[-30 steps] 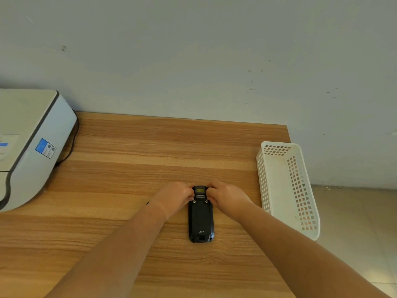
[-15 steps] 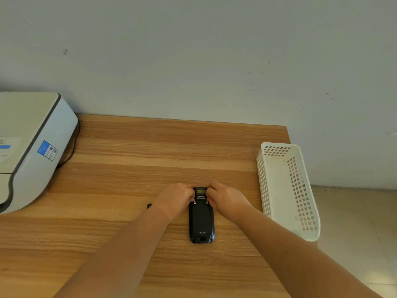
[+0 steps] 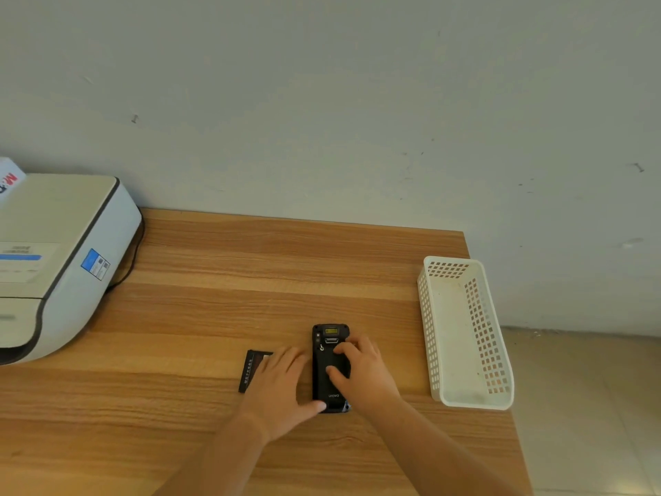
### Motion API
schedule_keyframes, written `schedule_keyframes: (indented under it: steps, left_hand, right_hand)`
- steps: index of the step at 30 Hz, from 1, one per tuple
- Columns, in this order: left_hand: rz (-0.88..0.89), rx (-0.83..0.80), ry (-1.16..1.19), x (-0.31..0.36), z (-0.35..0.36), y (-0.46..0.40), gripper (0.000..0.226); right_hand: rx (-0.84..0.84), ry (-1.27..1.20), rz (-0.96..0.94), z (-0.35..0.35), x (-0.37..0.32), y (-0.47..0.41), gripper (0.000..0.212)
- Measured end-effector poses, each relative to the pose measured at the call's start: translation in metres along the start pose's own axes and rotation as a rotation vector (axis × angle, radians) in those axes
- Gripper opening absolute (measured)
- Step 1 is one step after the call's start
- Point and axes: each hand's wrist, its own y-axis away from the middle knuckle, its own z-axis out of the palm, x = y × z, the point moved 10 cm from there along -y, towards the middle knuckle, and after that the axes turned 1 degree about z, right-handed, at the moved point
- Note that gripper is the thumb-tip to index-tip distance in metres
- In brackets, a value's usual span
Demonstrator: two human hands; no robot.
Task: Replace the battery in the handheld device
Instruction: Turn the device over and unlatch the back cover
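The black handheld device (image 3: 329, 343) lies back-up on the wooden table (image 3: 250, 281), long axis pointing away from me. My right hand (image 3: 361, 370) rests on its back cover, fingers pressing on the middle and upper part. My left hand (image 3: 282, 384) lies flat beside the device's left edge, thumb touching its lower left corner. A flat black battery (image 3: 252, 368) lies on the table to the left of the device, partly hidden under my left fingers.
A white perforated plastic basket (image 3: 465, 399) stands at the table's right edge, with nothing visible inside. A white printer (image 3: 53, 259) with a black cable occupies the left side. The wall runs along the table's back edge; floor tiles show at right.
Both hands slid down from the device's top end toward me. The right hand now lies on the back cover, the left beside it. The battery at left is now more exposed.
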Motion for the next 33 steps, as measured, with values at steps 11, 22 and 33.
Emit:
schedule_keyframes:
  steps: [11,22,33]
  left_hand:
    - [-0.076,0.063,-0.136,0.007,0.006,0.011,0.091]
    - [0.028,0.082,-0.171,0.018,-0.003,-0.016,0.080]
    - [0.006,0.061,-0.162,0.013,-0.006,-0.013,0.087]
  right_hand:
    - [-0.014,0.131,0.073,0.005,-0.011,-0.007,0.052]
    - [-0.036,0.124,0.151,-0.004,-0.004,-0.030,0.051]
    - [0.040,-0.062,0.181,-0.020,-0.007,-0.025,0.034]
